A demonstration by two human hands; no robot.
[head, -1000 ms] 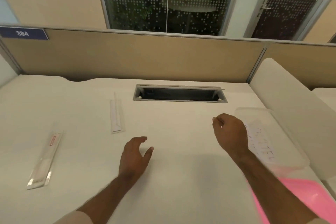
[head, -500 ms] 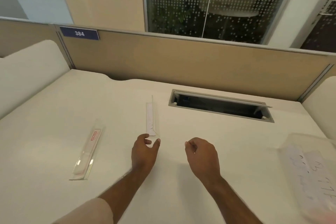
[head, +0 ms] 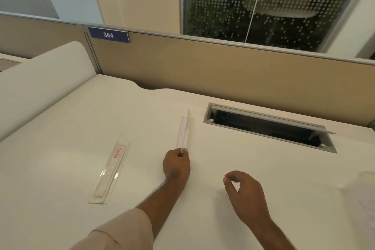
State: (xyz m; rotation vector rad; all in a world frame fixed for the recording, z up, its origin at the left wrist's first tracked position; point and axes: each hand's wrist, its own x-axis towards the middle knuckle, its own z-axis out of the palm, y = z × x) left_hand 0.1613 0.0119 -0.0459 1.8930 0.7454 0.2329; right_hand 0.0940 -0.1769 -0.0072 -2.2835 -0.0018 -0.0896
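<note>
Head view looks down on a white desk [head: 67, 128] where the left hand [head: 176, 165] pinches the near end of a thin clear ruler [head: 184, 130] between thumb and fingertips, its other fingers curled in. The ruler runs from that grip toward the far side of the desk, leaning slightly right, and its far tip ends just left of the cable opening [head: 267, 128], a long dark slot with a grey frame and a raised flap. Whether the far tip touches the desk or is lifted off it cannot be told. The right hand [head: 245, 193] hovers nearer and to the right, well apart from the ruler, fingers loosely curled with a gap between thumb and forefinger, grasping nothing that shows. Left of the left hand, apart from it, a clear plastic sleeve [head: 110, 170] with a red label lies flat, angled much like the ruler. At the near right edge, part of a clear container [head: 365, 191] shows, blurred. A beige partition [head: 203, 71] closes the far side of the desk and carries a blue plate reading 384 [head: 109, 35]; a rounded white side panel [head: 40, 75] stands at the left.
</note>
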